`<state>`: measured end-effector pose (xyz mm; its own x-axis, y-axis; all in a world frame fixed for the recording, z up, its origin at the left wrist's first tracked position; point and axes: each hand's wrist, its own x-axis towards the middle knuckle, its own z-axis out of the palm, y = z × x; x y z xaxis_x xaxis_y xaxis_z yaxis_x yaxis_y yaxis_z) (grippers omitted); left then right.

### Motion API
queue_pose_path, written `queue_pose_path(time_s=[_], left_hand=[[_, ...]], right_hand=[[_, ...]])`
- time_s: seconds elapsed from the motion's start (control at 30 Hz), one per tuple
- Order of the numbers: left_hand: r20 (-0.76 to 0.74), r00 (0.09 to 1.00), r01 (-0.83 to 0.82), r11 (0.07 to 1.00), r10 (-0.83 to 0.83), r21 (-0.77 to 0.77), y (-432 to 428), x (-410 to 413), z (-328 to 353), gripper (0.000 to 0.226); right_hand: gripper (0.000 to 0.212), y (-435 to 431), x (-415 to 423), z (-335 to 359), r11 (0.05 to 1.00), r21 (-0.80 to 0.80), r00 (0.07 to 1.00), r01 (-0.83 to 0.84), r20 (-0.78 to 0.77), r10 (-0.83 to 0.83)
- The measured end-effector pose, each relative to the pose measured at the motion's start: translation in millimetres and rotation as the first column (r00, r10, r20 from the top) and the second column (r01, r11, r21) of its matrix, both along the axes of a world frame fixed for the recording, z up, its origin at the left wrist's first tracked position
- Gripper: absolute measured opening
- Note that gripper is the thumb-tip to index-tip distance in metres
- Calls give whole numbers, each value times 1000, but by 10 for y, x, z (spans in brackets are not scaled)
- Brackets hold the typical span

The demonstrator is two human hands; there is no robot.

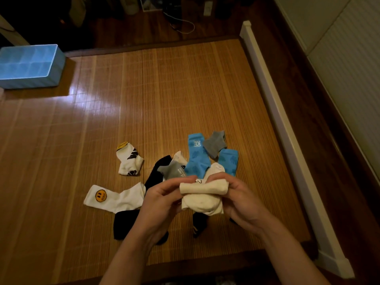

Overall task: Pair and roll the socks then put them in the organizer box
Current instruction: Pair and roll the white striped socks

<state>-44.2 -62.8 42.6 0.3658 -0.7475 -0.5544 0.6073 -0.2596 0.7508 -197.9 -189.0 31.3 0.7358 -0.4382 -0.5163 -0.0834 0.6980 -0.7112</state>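
Note:
A cream-white sock bundle [203, 194] is held above the bamboo mat between both hands, partly rolled. My left hand [162, 200] pinches its left end and my right hand [238, 198] grips its right side. Loose socks lie on the mat beyond the hands: two blue ones [196, 157], two grey ones [214, 144], a white sock with a yellow smiley face [115, 197], a white sock with black marks and a yellow cuff [129, 160], and black socks [125, 223]. The light-blue organizer box [52, 66], with several compartments, stands at the far left.
The bamboo mat [144, 99] covers a low platform. A white rail [287, 130] runs along its right edge, with dark wooden floor beyond. A white cable [185, 25] lies on the floor at the back.

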Motion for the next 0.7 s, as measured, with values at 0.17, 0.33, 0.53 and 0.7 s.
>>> queue_pose_path(time_s=[0.17,0.33,0.53,0.7], left_hand=[[-82,996,-31,999,32,14,0,-34,20,21],[-89,996,0,1000,3,31,18,-58,85,28],[7,1000,-26,999,25,36,37,-75,57,61],[32,998,-51,999,51,7,53,-69,31,63]], right_hand=[[38,-7,-4,18,996,-86,999,-36,-14,35],[41,-19,-21,22,964,-254,996,-75,-74,58],[32,-9,-51,2,970,-238,998,-56,-21,52],[45,61,-39,-28,963,-245,990,-114,-105,90]])
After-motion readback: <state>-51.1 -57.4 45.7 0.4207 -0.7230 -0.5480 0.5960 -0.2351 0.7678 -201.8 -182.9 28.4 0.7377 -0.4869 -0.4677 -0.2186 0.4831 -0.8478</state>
